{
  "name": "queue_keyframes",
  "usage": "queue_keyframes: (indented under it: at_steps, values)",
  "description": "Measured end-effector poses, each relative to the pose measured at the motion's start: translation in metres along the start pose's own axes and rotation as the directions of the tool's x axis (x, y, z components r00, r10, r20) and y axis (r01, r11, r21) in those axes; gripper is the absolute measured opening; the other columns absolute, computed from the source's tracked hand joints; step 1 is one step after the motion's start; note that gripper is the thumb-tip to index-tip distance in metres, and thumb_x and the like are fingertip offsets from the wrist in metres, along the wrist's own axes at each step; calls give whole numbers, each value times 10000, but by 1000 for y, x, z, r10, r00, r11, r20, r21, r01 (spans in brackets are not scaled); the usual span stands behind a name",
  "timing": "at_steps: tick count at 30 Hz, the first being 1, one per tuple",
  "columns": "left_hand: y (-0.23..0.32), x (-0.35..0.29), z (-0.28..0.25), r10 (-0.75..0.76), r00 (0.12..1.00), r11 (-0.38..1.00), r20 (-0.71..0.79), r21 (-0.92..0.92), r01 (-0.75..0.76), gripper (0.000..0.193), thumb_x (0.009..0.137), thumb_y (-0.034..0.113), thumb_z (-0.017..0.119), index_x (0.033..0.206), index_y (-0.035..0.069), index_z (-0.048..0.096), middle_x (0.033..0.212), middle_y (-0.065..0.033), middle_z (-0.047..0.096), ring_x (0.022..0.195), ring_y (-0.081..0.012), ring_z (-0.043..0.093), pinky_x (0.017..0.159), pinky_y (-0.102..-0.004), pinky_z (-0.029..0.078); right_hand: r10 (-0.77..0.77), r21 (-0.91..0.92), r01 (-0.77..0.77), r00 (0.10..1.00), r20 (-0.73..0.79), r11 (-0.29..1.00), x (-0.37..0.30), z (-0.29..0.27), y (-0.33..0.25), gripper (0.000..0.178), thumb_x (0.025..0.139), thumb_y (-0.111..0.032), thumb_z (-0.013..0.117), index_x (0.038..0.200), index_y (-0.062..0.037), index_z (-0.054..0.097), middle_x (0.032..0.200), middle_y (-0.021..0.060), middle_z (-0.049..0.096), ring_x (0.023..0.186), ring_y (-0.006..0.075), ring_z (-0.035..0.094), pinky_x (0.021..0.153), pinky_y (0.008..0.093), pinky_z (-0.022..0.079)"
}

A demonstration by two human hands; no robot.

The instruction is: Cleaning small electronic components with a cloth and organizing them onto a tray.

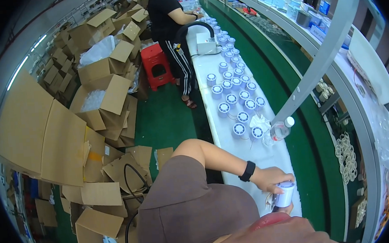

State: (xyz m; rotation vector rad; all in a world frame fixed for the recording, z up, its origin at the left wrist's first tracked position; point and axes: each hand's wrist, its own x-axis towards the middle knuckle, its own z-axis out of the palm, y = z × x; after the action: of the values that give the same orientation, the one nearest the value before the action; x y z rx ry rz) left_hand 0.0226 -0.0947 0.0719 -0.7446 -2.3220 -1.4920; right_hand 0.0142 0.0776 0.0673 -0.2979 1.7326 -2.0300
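Close to my body, at the table's near end, a white cylindrical unit with a purple-blue top is held between my two hands. My left hand, with a black band on its wrist, curls its fingers over the unit's upper edge. From below, my right hand grips the lower part; most of this hand is hidden. Beside the unit a bit of thin wire shows. Farther up the white table, several similar units with slotted round tops stand upright in rows, some trailing thin wires.
A clear bottle with a white cap and crumpled white tissue stand by a grey post. Open cardboard boxes crowd the left. A co-worker stands at the table's far side near a red stool.
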Motion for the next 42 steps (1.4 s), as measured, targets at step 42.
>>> queue_keyframes:
  at_steps: [42]
  values:
    - [-42, -5, -46, 313, 943, 911, 113, 246, -331, 752, 514, 274, 720, 1142, 47, 376, 751, -87, 521, 647, -236, 521, 525, -313, 426, 225, -488, -377, 912, -342, 788, 3, 47, 23, 280, 876, -168, 357, 1002, 30, 511, 985, 147, 538, 972, 202, 481, 850, 302, 357]
